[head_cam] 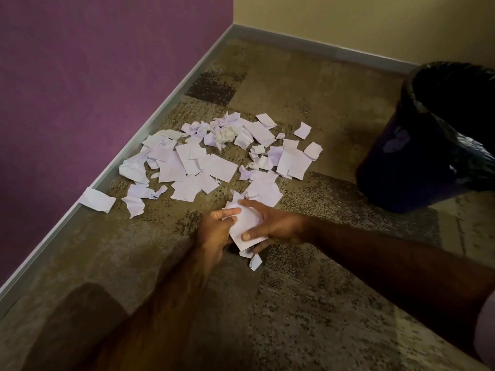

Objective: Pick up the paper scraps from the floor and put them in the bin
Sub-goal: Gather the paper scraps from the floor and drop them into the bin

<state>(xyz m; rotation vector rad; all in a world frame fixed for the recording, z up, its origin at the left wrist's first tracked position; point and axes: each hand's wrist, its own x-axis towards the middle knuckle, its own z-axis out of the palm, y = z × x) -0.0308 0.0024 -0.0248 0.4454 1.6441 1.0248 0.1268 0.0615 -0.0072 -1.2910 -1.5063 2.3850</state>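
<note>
Several white paper scraps (211,159) lie scattered on the carpet near the purple wall. Closer to me, my right hand (273,223) holds a small stack of scraps (247,223), thumb on top and fingers under it. My left hand (217,228) grips the left edge of the same stack, fingers curled over it. One loose scrap (255,262) lies just below the hands. The dark bin (428,145), lined with a black bag, stands at the right, its mouth tilted toward me.
A purple wall (93,89) with a grey skirting board runs along the left. A cream wall (361,25) closes the back. Patterned brown carpet (308,303) lies between me and the bin.
</note>
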